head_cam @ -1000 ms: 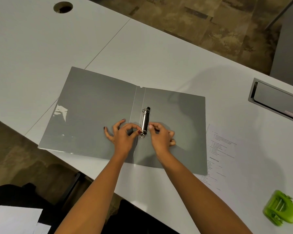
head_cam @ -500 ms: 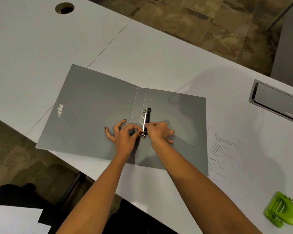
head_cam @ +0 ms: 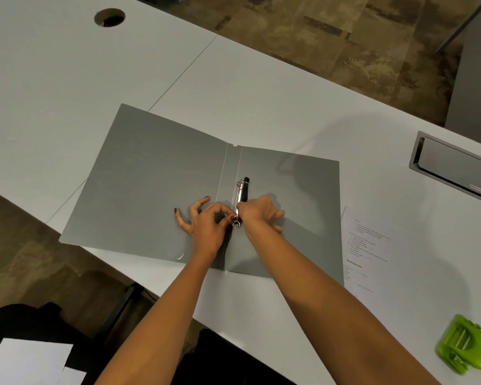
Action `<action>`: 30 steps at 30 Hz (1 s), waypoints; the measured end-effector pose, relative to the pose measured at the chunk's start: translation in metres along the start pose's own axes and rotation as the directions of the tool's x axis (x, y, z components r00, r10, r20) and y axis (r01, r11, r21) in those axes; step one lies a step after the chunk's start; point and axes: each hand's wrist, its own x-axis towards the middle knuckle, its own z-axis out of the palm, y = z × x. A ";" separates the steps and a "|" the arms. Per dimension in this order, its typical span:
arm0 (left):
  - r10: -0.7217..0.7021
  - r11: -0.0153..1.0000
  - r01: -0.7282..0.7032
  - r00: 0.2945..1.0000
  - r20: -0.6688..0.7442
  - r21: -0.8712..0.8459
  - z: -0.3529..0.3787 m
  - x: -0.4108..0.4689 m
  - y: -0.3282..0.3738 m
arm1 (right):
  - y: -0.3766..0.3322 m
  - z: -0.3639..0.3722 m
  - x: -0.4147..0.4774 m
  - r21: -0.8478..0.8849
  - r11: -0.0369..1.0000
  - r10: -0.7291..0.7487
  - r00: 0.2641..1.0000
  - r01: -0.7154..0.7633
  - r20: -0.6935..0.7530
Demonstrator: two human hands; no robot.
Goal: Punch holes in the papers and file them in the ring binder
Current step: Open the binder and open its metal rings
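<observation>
A grey ring binder (head_cam: pixel 150 190) lies open and flat on the white desk. Its metal ring mechanism (head_cam: pixel 240 193) runs along the spine. My left hand (head_cam: pixel 206 223) and my right hand (head_cam: pixel 258 213) meet at the mechanism's near ring, each pinching it between fingertips, the other fingers spread on the covers. A printed sheet of paper (head_cam: pixel 367 245) lies to the right, partly tucked under the binder's right cover. A green hole punch (head_cam: pixel 465 345) sits at the near right of the desk.
The white desk (head_cam: pixel 261 93) has a round cable hole (head_cam: pixel 109 17) at the far left and a grey cable flap (head_cam: pixel 456 165) at the right. White sheets (head_cam: pixel 25 362) show below the desk edge at bottom left. Patterned floor lies beyond.
My right hand has shifted left onto the near ring and turned over it. The left hand has stayed in place. The binder has not moved.
</observation>
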 end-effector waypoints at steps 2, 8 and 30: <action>0.002 1.000 -0.002 1.000 -0.004 0.000 0.001 0.000 0.000 | -0.001 -0.002 0.000 0.004 1.000 0.007 1.000 -0.007 0.014; -0.007 1.000 0.007 1.000 -0.015 0.011 0.002 0.000 0.001 | -0.001 -0.002 -0.001 -0.024 1.000 -0.018 0.999 0.017 -0.044; 0.001 0.999 -0.001 1.000 0.005 0.054 0.003 0.002 0.001 | -0.004 -0.009 -0.003 0.170 0.985 -0.030 0.998 0.020 0.060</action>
